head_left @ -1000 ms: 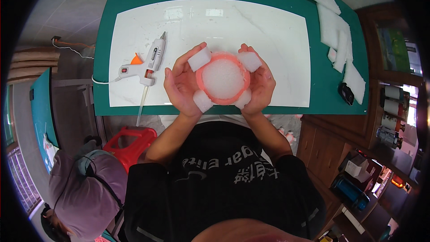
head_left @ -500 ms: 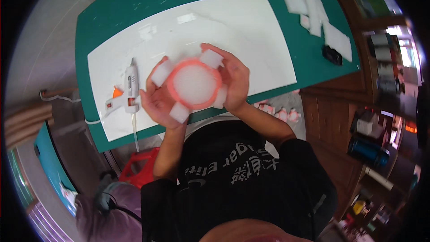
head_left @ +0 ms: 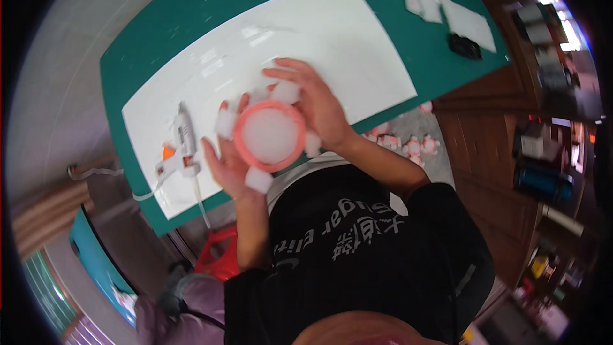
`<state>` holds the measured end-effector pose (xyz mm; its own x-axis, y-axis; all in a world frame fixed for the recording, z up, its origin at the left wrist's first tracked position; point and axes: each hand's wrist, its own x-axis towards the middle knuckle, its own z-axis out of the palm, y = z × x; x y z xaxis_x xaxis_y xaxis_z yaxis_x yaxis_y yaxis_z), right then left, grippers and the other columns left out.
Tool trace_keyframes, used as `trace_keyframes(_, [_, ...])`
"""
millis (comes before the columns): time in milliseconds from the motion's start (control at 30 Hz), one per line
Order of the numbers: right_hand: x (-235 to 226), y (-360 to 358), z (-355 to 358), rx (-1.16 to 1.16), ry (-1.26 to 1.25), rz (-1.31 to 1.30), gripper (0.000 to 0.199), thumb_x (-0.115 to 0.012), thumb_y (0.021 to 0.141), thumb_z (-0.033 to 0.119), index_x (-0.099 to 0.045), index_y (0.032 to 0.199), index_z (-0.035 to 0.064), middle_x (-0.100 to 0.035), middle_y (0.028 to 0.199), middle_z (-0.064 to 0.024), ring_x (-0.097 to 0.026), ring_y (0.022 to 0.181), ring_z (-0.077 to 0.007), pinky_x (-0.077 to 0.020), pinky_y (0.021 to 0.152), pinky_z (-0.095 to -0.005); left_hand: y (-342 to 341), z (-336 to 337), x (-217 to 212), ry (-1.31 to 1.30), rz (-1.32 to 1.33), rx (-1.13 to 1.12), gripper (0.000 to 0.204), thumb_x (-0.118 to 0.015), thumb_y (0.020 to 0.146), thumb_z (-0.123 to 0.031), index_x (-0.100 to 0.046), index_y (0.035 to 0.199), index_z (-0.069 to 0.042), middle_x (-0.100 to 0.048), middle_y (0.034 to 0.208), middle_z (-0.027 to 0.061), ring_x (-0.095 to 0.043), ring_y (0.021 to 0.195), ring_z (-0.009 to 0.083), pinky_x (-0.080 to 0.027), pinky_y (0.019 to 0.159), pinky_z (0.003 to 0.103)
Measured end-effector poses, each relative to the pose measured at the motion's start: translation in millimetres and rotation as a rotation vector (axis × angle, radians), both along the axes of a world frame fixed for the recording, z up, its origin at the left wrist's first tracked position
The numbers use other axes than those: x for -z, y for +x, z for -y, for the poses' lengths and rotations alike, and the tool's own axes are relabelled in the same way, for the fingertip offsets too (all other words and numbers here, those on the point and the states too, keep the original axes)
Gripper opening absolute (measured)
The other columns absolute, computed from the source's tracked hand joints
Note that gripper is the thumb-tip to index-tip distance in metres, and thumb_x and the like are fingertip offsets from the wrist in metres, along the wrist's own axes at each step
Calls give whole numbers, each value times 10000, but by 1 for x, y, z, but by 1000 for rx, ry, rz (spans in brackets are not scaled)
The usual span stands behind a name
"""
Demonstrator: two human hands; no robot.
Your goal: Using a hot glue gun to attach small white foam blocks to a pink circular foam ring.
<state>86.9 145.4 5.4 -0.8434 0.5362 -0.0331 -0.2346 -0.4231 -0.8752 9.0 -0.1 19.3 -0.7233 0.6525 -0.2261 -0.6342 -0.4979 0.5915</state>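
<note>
Pink ring (head_left: 269, 138) (seemingly foam-studded) between hands.

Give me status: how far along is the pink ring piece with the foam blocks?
Done: white foam blocks already sit around the rim of the pink ring, at least four visible, with a white centre. In hand: the left hand and right hand cup the ring from both sides above the white sheet. The glue gun lies set down to the left. Left: I can't tell whether any rim gaps remain unfilled; more white pieces lie at the mat's far corner.
</note>
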Motion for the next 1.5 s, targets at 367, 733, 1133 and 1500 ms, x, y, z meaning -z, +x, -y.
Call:
trace_keyframes(367, [-28,48,-12,-376,-430,-89,680,-482,1031,399,-210,1557,65,-328,1554,-149,-356,1440,-262,-337,1153,-410,14,-12,-29,-62,-58,51,755,-274,1022,-552,-214,1563,-30,-303,1578,251,-323,1458,379,-275,1196,511])
trace_keyframes(733, [-36,110,-52,-542,-507,-174,819,-611,915,224,-178,1571,-6,-363,1549,-164,-366,1437,-243,-296,1174,-378,10,3,-18,-138,-484,327,818,-269,1023,-623,-227,1536,13,-487,1366,404,-646,1148,386,-487,1021,461])
trace_keyframes(1133, [-25,-10,-91,-834,-231,-15,877,-670,862,378,-242,1535,14,-488,1435,-186,-546,1267,-331,-463,1059,-452,-9,30,2,-47,-339,349,422,-456,1076,-311,-472,1385,-24,-678,1150,182,-677,971,202,-539,879,340])
trace_keyframes(1500, [78,-114,-117,-1234,-39,263,806,-689,838,304,-319,1491,9,-527,1352,-187,-583,1179,-353,-517,961,-471,-14,98,-3,-95,-428,229,257,-510,1046,-165,-598,1222,-1,-699,1099,122,-674,969,156,-533,841,287])
